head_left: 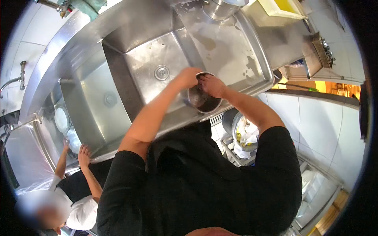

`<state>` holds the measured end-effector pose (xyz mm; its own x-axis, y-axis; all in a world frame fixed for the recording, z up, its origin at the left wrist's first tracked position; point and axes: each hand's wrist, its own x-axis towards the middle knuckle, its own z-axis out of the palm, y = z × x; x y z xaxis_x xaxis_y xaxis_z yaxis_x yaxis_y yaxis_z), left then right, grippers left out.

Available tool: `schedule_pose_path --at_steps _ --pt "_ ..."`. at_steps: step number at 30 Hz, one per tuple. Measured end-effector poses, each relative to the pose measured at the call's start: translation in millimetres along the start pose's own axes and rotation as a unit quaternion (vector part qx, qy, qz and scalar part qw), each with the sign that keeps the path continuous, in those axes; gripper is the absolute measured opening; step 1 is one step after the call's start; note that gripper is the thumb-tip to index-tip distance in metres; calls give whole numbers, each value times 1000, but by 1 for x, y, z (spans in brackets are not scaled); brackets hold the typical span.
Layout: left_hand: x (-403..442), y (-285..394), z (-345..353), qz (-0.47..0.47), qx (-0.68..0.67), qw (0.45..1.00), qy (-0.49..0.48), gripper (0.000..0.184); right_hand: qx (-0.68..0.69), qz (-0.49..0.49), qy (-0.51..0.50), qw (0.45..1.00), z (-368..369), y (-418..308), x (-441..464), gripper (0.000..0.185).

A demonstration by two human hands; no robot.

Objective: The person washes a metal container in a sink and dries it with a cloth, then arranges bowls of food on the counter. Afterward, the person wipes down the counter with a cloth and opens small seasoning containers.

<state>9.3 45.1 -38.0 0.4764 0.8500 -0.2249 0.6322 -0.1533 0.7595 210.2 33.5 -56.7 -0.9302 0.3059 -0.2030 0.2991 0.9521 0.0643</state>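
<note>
You stood at a long steel sink (252, 37) with both hands at a deep metal pot (206, 104), which was tipped so that its mouth faced up toward you, over the front edge of the sink and near a corner of a square basin (147, 55). Your left hand (186, 78) was at the rim on the pot's far left side; it was blurred, so you could not tell how tightly its fingers were closed. Your right hand (213, 86) reached over the rim with its fingers inside the pot, near the inner wall; you could not tell whether they were pressed together or pinching anything.

Ahead of you, the basin had a round drain (161, 72) in its floor. To its right, a steel bench (224, 47) bore brownish wet marks, and a second pot (219, 11) stood toward its far side, with a yellow container (282, 8) farther right. A bin (241, 128) holding mixed waste stood on the near side of the sink. Well to your left, another person (82, 214) in white sleeves worked at the sink's far end, near a white dish (62, 119)
</note>
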Motion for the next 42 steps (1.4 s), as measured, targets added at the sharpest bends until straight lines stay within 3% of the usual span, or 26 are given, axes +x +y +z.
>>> schedule_pose_path --at_steps 1,4,6,8,10,13,16,17,18,19,20,21,23,25,28,29,30,32,33,35,38,40,41,42 --pt "-1 3 -1 -8 -4 1000 7 43 79 68 64 992 28 -6 2 31" --pt "-25 -1 7 -38 -30 996 71 48 136 319 167 923 106 -64 20 34" --pt "-46 -20 22 -87 -72 987 118 48 464 422 150 765 78 -82 54 30" --pt "-65 -21 19 -149 -90 977 124 46 475 421 223 740 50 -109 92 24" --pt "-92 -26 11 -179 -83 970 145 44 486 237 116 833 46 -115 88 21" --pt "-106 -40 0 -161 -75 965 194 42 467 200 -107 855 60 -70 76 23" --pt "-124 -79 -1 -219 -142 931 256 43 565 238 85 785 -6 3 81 25" --pt "-126 -83 -12 -271 -149 919 243 46 578 347 121 728 -43 33 87 21" --pt "-126 -90 -15 -258 -142 921 256 46 579 376 225 687 -46 75 88 15" --pt "-125 -104 -14 -248 -133 921 271 46 540 473 247 651 -88 110 88 12" --pt "-126 -122 -15 -240 -122 918 291 46 441 436 379 687 -47 180 84 11" --pt "-124 -139 -13 -232 -116 916 307 46 425 500 426 623 -89 209 85 13" --pt "-118 -145 -26 -252 -162 905 302 47 403 491 447 630 -117 279 69 29" --pt "-113 -142 -47 -264 -208 895 292 47 134 531 470 692 -115 320 63 34" --pt "-114 -134 -96 -259 -284 881 275 48 338 418 422 730 -147 249 88 33" --pt "-113 -139 -110 -247 -316 876 269 49 427 315 359 767 -142 209 101 35" --pt "-111 -143 -124 -234 -348 869 261 50 468 297 290 781 -136 152 121 40" --pt "-111 -146 -157 -227 -354 873 245 52 453 146 161 865 -115 64 134 64" --pt "-111 -147 -172 -224 -356 876 235 53 381 122 154 903 -87 37 142 74" --pt "-111 -151 -198 -229 -341 891 194 55 451 261 207 828 -101 -19 159 61" --pt "-107 -168 -210 -224 -325 911 117 51 482 309 148 807 -90 -36 177 44" --pt "-102 -170 -236 -220 -319 921 40 52 562 353 175 727 -80 -50 181 41" --pt "-99 -182 -260 -203 -353 912 51 57 598 372 191 684 -72 -53 180 42" --pt "-93 -186 -291 -177 -242 947 116 62 614 394 180 660 -57 -56 179 43"
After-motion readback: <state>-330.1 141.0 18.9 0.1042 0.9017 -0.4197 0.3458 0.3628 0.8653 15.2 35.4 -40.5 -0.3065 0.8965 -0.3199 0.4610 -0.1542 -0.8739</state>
